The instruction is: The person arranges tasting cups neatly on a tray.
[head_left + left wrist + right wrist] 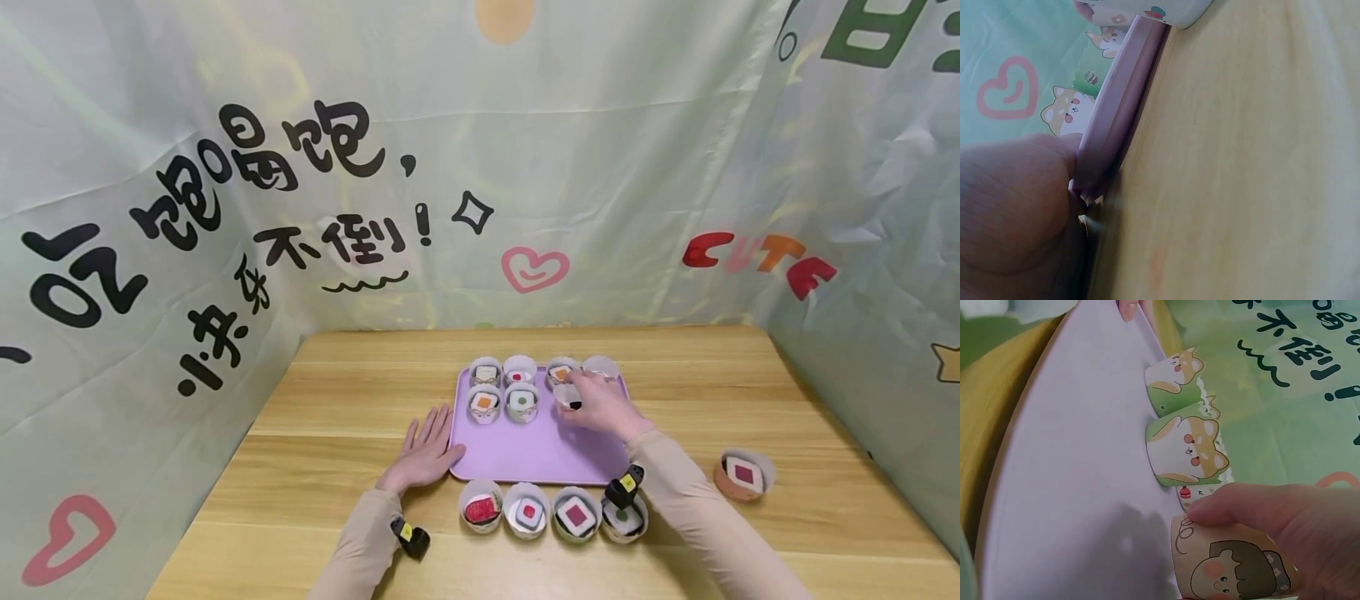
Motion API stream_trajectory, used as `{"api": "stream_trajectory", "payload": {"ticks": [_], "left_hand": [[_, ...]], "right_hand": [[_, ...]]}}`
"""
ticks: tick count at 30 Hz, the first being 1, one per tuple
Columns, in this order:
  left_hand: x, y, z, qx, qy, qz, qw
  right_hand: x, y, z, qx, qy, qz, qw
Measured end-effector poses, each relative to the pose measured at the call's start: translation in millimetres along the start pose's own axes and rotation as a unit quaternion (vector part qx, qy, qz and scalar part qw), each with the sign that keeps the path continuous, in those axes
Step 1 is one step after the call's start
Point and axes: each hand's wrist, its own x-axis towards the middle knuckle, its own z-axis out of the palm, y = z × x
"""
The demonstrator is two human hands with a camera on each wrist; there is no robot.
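The right hand (pixel 600 407) is holding a paper cup (pixel 566 399) over the right half of a purple tray (pixel 517 460); its grip is clamping on the cup's wall, with the thumb lying at the rim in the right wrist view. Whether the cup's base is touching the tray, I cannot tell. The left hand (pixel 423 454) is resting beside the tray's left edge, thumb touching the rim; its grip is holding nothing, the fingers lying extended on the table (pixel 352 400).

Four cups are forming a square-set group on the tray's left half, one of them being a cup with an orange-centred piece (pixel 485 404). Two more are standing behind the held cup, at the back edge. Four filled cups are lining up on the table before the tray, including a cup with a red piece (pixel 481 508). A lone cup (pixel 742 477) is standing well apart, right of the tray.
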Motion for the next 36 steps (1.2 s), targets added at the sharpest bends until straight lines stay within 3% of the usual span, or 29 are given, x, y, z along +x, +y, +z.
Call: {"api": "stream_trajectory", "payload": {"ticks": [18, 32, 36], "left_hand": [[4.0, -4.7, 2.6, 0.012, -0.004, 0.0, 0.9999], [-0.7, 0.3, -0.6, -0.003, 0.0, -0.002, 1.0], [-1.2, 0.8, -0.9, -0.002, 0.001, -0.001, 1.0]], "right_hand": [[1.4, 4.3, 7.9, -0.005, -0.016, 0.0, 0.9999], [-4.5, 15.0, 0.7, 0.05, -0.015, -0.027, 0.9982], [-5.8, 21.2, -3.6, 0.075, -0.012, -0.054, 0.9956]]}}
